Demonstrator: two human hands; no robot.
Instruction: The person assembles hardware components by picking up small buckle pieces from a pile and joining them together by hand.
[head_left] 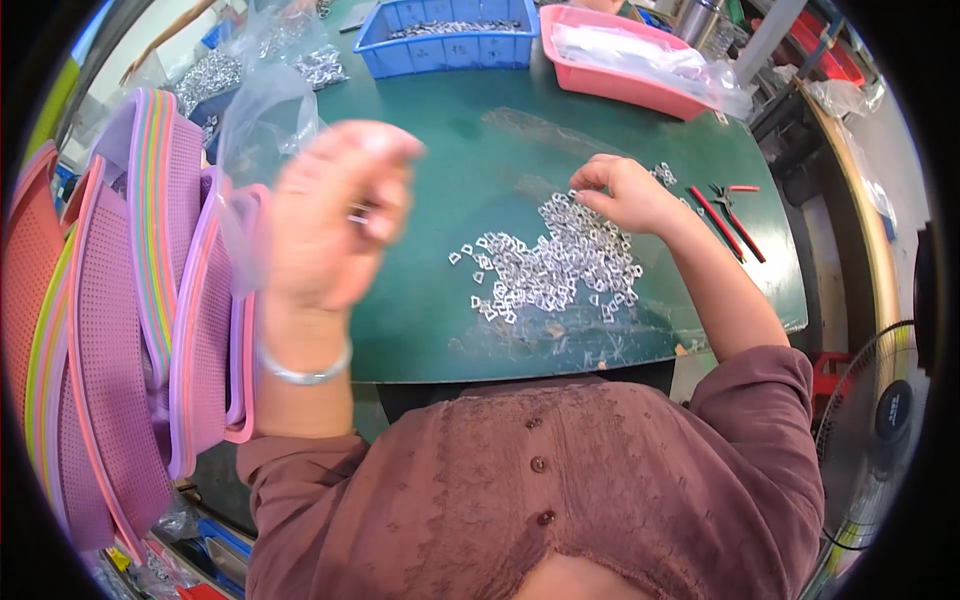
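A loose pile of small silver metal loops (545, 270), roughly four-sided with open middles, lies on the green tabletop (420, 250). At the pile's far end is my right hand (625, 192), its thumb and fingertips pinched on one small metal loop (572, 194). My left hand (345, 215) is raised at the left, nearer the camera and smeared by motion. Its fingers curl round a small shiny metal piece (360, 213), whose exact shape is blurred. A pale bangle (305, 375) circles the left wrist.
Stacked purple perforated baskets (110, 350) crowd the left side. At the back stand a blue bin (450, 55) of small metal parts and a pink bin (620, 85) with plastic bags. Red-handled pliers (735, 222) lie at the right; a fan (870, 430) stands beside me.
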